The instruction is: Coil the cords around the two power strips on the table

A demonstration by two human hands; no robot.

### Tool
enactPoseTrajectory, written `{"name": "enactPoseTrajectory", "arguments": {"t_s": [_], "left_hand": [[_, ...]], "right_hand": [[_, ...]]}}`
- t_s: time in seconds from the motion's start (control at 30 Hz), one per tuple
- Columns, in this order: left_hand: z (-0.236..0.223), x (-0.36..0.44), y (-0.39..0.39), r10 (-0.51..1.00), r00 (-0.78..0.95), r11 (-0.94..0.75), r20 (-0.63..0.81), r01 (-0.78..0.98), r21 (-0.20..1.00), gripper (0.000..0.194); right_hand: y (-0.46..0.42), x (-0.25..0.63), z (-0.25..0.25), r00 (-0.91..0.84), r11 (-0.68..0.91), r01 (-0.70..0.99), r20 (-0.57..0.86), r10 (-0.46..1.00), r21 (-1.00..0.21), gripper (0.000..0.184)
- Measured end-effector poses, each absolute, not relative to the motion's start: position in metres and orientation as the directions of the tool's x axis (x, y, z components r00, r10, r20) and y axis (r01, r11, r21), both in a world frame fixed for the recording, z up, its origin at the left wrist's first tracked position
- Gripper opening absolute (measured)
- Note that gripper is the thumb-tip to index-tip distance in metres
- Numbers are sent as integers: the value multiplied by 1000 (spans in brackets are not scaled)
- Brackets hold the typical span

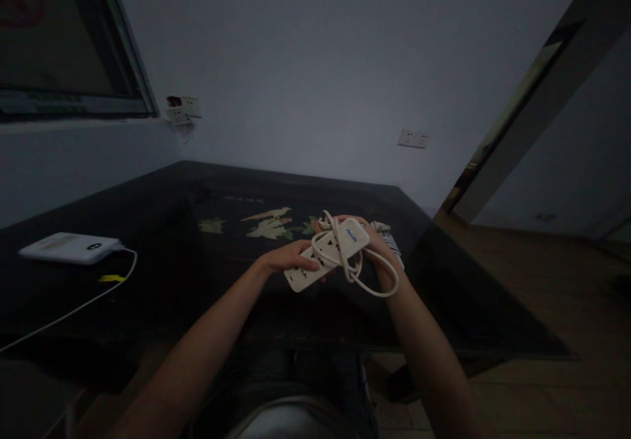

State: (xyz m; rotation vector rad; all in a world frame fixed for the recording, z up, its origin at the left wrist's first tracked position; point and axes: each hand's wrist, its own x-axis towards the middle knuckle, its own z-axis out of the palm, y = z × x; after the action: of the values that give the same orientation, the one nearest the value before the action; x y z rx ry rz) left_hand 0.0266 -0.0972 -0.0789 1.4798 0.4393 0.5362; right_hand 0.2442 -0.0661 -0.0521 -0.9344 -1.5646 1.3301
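Observation:
A white power strip (328, 253) is held tilted above the dark table, its far end up and to the right. Its white cord (387, 288) is looped loosely around the strip, and one loop hangs over my right wrist. My left hand (292, 257) grips the near end, thumb on top of the socket face. Behind the far end, my right hand (375, 236) is curled round the strip, its fingers mostly hidden. Just beyond my right hand lies a white item with dark stripes (390, 245), partly covered, its kind unclear.
The black table (444, 294) bears a painted bird and leaves (269, 223). At the left lies a white power bank (71, 247) with a thin cable (81, 307) and a yellow tag (112, 278). Wall sockets (413, 138) are on the wall behind; a wooden floor (557, 281) shows at the right.

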Motion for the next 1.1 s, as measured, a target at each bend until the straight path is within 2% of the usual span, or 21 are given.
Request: {"name": "enactPoseTrajectory", "arguments": {"t_s": [0.17,0.27,0.33,0.43,0.5,0.63,0.73,0.87,0.93,1.1], "left_hand": [[-85,29,-92,685,723,-20,92,-107,994,46],[-89,32,-89,761,641,-42,101,-107,993,46],[-90,34,-87,810,574,-49,122,-141,989,50],[-90,36,-87,871,471,-50,136,-191,980,56],[-90,38,-87,885,446,-40,135,-215,976,57],[-91,41,-85,881,455,-24,131,-234,972,61],[-95,44,-82,899,424,-24,109,-202,979,61],[-100,45,-81,903,383,-144,197,-163,976,67],[-101,42,-81,866,445,-168,228,-171,971,74],[-98,36,-86,771,607,-118,194,-163,979,83]], "right_hand": [[-55,244,-81,-239,200,3,194,952,-980,41],[-55,244,-83,-156,289,-1,286,946,-957,45],[-59,248,-78,-152,327,-14,325,934,-945,53],[-68,256,-71,-225,281,-174,316,922,-944,71],[-74,259,-68,-298,214,-293,301,906,-932,76],[-81,251,-70,-422,138,-312,267,866,-940,76],[-81,242,-73,-447,126,-295,254,858,-947,71],[-79,238,-77,-466,101,-272,223,856,-957,69],[-79,239,-78,-470,90,-253,204,859,-963,68],[-80,243,-77,-492,69,-262,194,849,-963,61]]}}
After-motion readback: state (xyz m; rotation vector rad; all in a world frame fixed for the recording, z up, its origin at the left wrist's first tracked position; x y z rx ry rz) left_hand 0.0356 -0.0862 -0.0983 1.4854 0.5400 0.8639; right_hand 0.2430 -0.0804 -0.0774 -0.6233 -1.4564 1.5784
